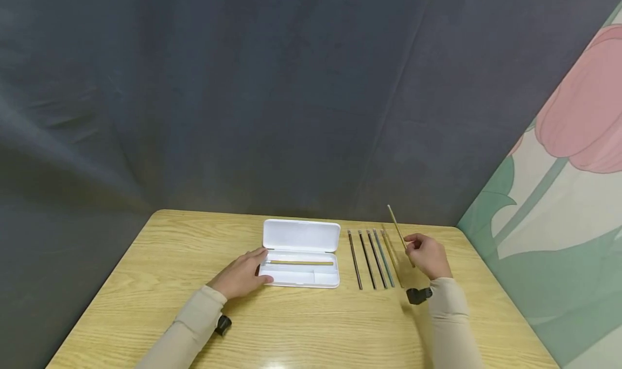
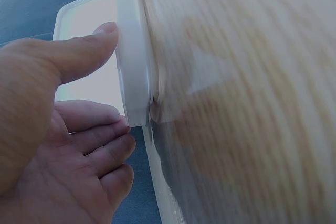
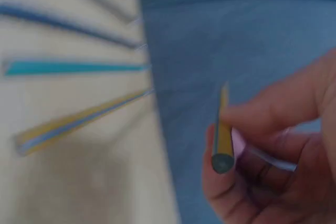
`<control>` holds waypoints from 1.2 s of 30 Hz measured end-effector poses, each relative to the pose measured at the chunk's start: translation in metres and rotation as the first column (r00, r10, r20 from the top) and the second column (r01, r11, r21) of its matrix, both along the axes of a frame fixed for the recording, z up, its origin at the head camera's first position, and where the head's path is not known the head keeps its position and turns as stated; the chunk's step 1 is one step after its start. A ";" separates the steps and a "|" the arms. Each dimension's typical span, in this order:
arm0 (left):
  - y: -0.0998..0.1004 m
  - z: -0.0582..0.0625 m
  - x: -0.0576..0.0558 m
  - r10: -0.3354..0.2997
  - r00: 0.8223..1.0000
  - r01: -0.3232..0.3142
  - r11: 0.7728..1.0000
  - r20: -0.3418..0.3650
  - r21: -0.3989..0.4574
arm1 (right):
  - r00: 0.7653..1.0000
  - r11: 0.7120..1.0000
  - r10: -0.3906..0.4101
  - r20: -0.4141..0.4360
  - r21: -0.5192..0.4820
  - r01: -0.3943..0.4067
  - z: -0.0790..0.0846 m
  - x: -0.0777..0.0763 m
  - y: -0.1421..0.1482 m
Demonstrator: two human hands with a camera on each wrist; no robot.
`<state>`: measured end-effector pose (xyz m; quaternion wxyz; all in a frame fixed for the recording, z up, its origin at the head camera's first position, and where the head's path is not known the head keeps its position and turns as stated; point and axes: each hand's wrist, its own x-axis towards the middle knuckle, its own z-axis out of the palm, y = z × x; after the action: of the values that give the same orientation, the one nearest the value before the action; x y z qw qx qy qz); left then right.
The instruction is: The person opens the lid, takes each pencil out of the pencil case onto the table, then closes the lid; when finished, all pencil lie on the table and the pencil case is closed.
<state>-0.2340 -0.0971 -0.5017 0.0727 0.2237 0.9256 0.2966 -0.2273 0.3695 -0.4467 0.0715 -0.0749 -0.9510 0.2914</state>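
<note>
My right hand point(image 1: 427, 255) pinches a yellow pencil point(image 1: 396, 226) between thumb and fingers, tilted above the table at the right. Its flat, dark unsharpened end point(image 3: 223, 163) faces the camera in the right wrist view. An open white pencil case point(image 1: 301, 283) lies at the middle, lid raised at the back. One yellow pencil point(image 1: 301, 263) lies lengthwise in its rear compartment. My left hand point(image 1: 240, 276) rests at the case's left end. In the left wrist view its thumb point(image 2: 86, 51) lies against the case's side and its loosely bent fingers touch the end.
Between case and right hand several pencils lie in a row: dark ones point(image 1: 367, 259), a teal one point(image 1: 384, 258) and a yellow one point(image 1: 392, 258). A dark curtain point(image 1: 291, 99) hangs behind the wooden table point(image 1: 311, 326). A flower-patterned panel point(image 1: 559, 239) stands at the right.
</note>
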 end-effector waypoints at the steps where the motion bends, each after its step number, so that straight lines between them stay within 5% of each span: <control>1: 0.000 0.000 0.000 0.002 1.000 -0.002 1.000 -0.002 0.000 | 0.999 1.000 -0.017 0.029 0.004 0.016 -0.006 -0.001 0.004; 7: 0.000 -0.001 0.000 -0.004 1.000 0.004 1.000 0.008 -0.005 | 0.989 0.998 -0.037 0.144 0.056 0.029 -0.037 -0.008 0.012; 16: 0.000 -0.002 -0.002 0.002 1.000 -0.002 1.000 0.008 -0.007 | 0.974 0.990 -0.032 0.226 0.139 0.000 -0.046 -0.005 0.006; 19: -0.001 -0.003 -0.004 -0.004 1.000 0.004 1.000 -0.003 -0.014 | 0.985 0.983 -0.003 0.172 0.180 -0.028 -0.039 -0.002 -0.002; 22: -0.002 -0.004 -0.005 -0.004 1.000 0.004 1.000 -0.005 -0.015 | 0.998 0.971 0.048 -0.044 0.238 -0.036 -0.026 -0.002 -0.026; 25: -0.004 -0.003 -0.006 -0.002 1.000 0.002 1.000 -0.009 -0.011 | 0.943 0.961 0.187 -0.277 0.251 -0.117 -0.016 -0.008 -0.069; 27: -0.004 -0.003 -0.005 -0.001 1.000 0.001 1.000 -0.006 -0.014 | 0.891 0.933 0.327 -0.314 0.259 -0.251 -0.017 -0.011 -0.100; 31: -0.003 -0.004 -0.003 -0.011 1.000 0.011 1.000 -0.001 -0.012 | 0.817 0.828 0.552 -0.166 0.229 -0.513 -0.031 -0.017 -0.149; 36: -0.001 -0.005 -0.001 0.002 1.000 -0.002 1.000 0.006 -0.011 | 0.758 0.742 0.651 -0.037 0.237 -0.627 -0.053 -0.024 -0.172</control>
<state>-0.2351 -0.0978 -0.5063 0.0762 0.2216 0.9272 0.2923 -0.2516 0.1980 -0.5001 0.0303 0.2811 -0.9381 0.2000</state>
